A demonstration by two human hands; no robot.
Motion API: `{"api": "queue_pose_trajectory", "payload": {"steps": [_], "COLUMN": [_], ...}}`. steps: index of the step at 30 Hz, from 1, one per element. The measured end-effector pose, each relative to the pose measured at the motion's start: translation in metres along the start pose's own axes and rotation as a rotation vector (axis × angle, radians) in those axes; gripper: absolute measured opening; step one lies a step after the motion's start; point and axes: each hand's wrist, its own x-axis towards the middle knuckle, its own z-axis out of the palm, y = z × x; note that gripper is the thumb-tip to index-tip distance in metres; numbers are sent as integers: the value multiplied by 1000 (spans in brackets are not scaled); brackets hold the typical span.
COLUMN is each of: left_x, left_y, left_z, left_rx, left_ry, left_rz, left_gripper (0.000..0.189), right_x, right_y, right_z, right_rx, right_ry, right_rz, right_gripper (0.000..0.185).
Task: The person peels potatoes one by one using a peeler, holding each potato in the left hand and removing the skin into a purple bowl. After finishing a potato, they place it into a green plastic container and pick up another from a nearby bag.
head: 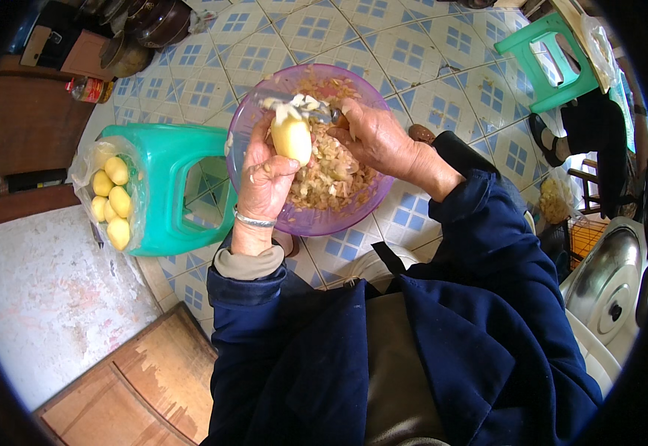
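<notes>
My left hand (pixel 268 177) grips a pale yellow potato (pixel 292 139) from below and the side. In my right hand (pixel 380 134) is the wooden handle of a metal blade (pixel 319 114), a knife or peeler, whose blurred blade lies across the potato's far end with white shavings on it. Both hands are over a purple plastic basin (pixel 332 227), which holds a heap of potato slices or peelings (pixel 335 177). To the left, a clear plastic bag (pixel 141 206) of several peeled potatoes (pixel 117 170) rests on a green plastic stool (pixel 159 145).
The basin is above a tiled floor (pixel 407 51). Another green stool (pixel 572 83) stands at the upper right, near a person's shoe (pixel 544 139). A metal lid (pixel 605 279) is at the right, an oil bottle (pixel 90 90) and dark jars (pixel 156 22) at the upper left.
</notes>
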Motion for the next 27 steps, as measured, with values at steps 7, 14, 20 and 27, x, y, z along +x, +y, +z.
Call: {"api": "queue_pose_trajectory", "payload": {"steps": [7,14,20,27], "left_x": [-3,-1,-2,-6], "left_y": [-3,-1,1,-2], "left_z": [-6,0,4,7], "left_rx": [52,22,83,115], "left_ry": [14,-15,28,116], "left_rz": [-29,-16,47,29], "left_gripper": [62,77,82,77], "right_x": [-1,1,0,-4], "right_y": [1,6,0,-6], "right_z": [0,-3,-5,-5], "right_rx": [-281,-146,-84,-290], "right_ry": [105,77,16,59], "right_rz": [-244,-13,-8,-269], "right_gripper": [22,19,21,23]}}
